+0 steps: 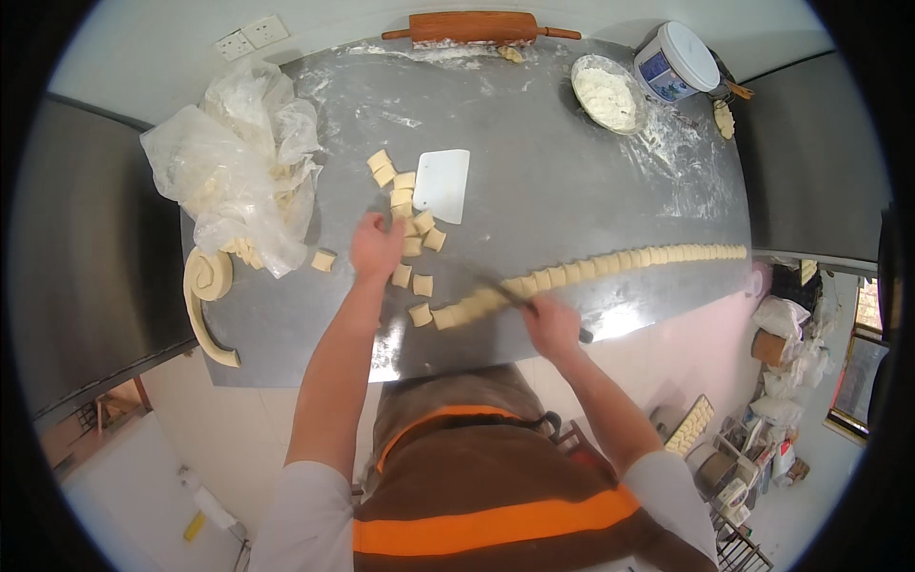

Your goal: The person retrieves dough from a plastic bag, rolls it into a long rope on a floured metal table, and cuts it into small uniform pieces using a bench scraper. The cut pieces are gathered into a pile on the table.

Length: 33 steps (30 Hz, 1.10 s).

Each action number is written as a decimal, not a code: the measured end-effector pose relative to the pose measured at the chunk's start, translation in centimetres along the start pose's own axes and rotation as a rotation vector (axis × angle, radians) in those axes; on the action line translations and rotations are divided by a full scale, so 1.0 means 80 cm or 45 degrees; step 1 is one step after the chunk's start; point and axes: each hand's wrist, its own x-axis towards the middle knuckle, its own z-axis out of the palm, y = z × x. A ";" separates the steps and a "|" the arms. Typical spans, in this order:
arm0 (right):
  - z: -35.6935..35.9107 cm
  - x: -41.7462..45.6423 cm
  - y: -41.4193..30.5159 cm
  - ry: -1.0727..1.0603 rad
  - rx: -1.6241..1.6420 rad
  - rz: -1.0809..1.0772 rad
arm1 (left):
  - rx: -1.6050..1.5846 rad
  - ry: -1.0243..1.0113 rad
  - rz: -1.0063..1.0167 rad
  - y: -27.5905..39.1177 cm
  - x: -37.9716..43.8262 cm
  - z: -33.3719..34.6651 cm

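Observation:
My right hand (554,325) grips the dark handle of a knife (511,292), whose blade is blurred over the near end of a long row of cut dough (607,266). That row curves across the metal tabletop towards the right edge. My left hand (377,247) is at a loose cluster of dough pieces (412,247), its fingertips against some of them; whether it holds one is hidden. A single dough piece (420,314) lies just left of the row's end. Beyond the cluster rests a white dough scraper (442,186), flat on the table.
Left on the metal table (529,186) are a crumpled plastic bag (243,157) with dough inside and a coiled dough strip (212,275). At the back lie a wooden rolling pin (473,28), a bowl of flour (606,94) and a lidded white bucket (675,63).

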 end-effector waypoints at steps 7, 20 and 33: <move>0.015 -0.028 0.050 -0.230 -0.190 -0.469 | 0.192 0.387 0.388 -0.196 -0.017 -0.049; -0.042 0.038 0.020 -0.104 0.142 0.351 | 0.169 0.079 0.903 -0.052 -0.147 0.110; -0.169 -0.092 0.570 1.089 1.077 1.408 | 0.243 0.529 0.877 0.079 -0.148 0.210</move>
